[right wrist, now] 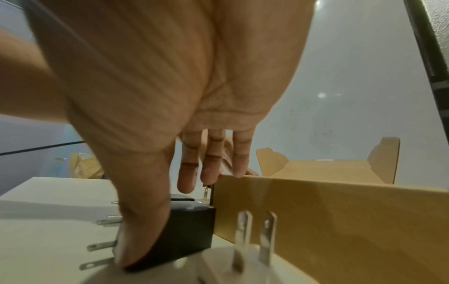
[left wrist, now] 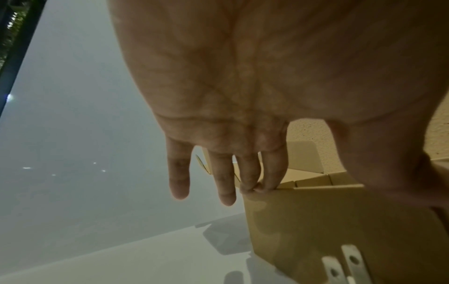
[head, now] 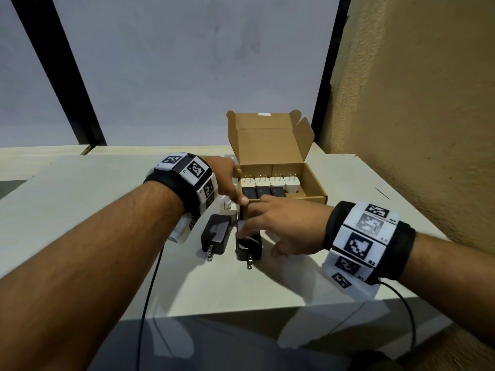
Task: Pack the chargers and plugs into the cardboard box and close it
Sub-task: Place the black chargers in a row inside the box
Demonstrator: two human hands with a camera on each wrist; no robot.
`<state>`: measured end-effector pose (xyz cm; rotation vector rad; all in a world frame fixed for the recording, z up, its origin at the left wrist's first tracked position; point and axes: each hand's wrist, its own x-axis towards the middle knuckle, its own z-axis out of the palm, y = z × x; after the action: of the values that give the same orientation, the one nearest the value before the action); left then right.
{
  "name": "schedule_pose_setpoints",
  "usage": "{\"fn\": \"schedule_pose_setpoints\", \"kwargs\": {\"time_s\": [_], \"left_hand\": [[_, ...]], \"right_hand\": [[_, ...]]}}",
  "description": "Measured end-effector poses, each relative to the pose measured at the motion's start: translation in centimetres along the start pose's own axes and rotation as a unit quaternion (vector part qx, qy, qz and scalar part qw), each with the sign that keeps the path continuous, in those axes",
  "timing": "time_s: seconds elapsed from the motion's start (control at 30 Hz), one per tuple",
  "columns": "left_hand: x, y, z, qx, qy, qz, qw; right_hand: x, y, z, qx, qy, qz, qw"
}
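Observation:
An open cardboard box (head: 312,182) stands on the white table (head: 107,188); a row of white plugs (head: 276,182) and black chargers (head: 262,191) fills its left part. My left hand (head: 239,186) rests on the box's front-left corner, fingers straight, and its fingertips (left wrist: 257,187) touch the box (left wrist: 303,221) at the rim. My right hand (head: 257,242) lies over a black charger (head: 249,249) in front of the box. Its thumb (right wrist: 141,230) touches that charger (right wrist: 189,230), and the fingers stay straight. A second black charger (head: 215,234) lies just to the left.
A white plug (head: 227,208) stands prongs up by the box's front-left corner, below my left wrist. Another white plug (right wrist: 252,246) sits against the box's front wall (right wrist: 328,221). A rough tan wall (head: 415,116) rises close on the right. Cables hang from both wrists over the table's near edge.

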<state>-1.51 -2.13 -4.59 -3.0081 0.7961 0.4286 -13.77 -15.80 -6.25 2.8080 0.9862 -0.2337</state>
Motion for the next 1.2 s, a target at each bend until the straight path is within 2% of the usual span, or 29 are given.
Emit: {"fn": "schedule_pose_setpoints", "kwargs": {"time_s": [0.13, 0.33, 0.6, 0.67, 0.73, 0.8, 0.87, 0.93, 1.07, 1.2], "left_hand": [[0.0, 0.1, 0.0, 0.001, -0.002, -0.003, 1.000], [0.0, 0.1, 0.0, 0.019, 0.009, 0.001, 1.000], [0.2, 0.0, 0.0, 0.009, 0.003, -0.003, 1.000], [0.2, -0.1, 0.1, 0.015, 0.005, -0.001, 1.000], [0.1, -0.1, 0.2, 0.019, 0.013, 0.000, 1.000], [0.1, -0.3, 0.2, 0.017, 0.016, -0.003, 1.000], [0.1, -0.3, 0.3, 0.014, 0.013, -0.004, 1.000], [0.1, -0.2, 0.3, 0.014, 0.008, -0.007, 1.000], [0.2, 0.1, 0.1, 0.023, 0.003, -0.008, 1.000], [0.5, 0.2, 0.0, 0.034, -0.003, -0.009, 0.999]], "right_hand": [[0.4, -0.1, 0.4, 0.000, -0.027, -0.024, 0.999], [1.1, 0.2, 0.6, -0.040, 0.022, -0.005, 0.999], [1.4, 0.5, 0.3, 0.028, 0.002, -0.003, 1.000], [0.8, 0.9, -0.1, 0.089, 0.018, 0.000, 0.996], [-0.3, 1.7, -0.9, 0.219, 0.063, 0.027, 0.973], [-1.7, 2.9, -1.7, 0.335, 0.122, 0.060, 0.932], [-2.7, 4.3, -2.2, 0.393, 0.169, 0.093, 0.899], [-3.0, 5.6, -2.3, 0.411, 0.201, 0.119, 0.881], [-2.3, 7.8, -1.7, 0.397, 0.251, 0.179, 0.865], [-1.6, 8.8, -1.3, 0.393, 0.254, 0.236, 0.851]]}}
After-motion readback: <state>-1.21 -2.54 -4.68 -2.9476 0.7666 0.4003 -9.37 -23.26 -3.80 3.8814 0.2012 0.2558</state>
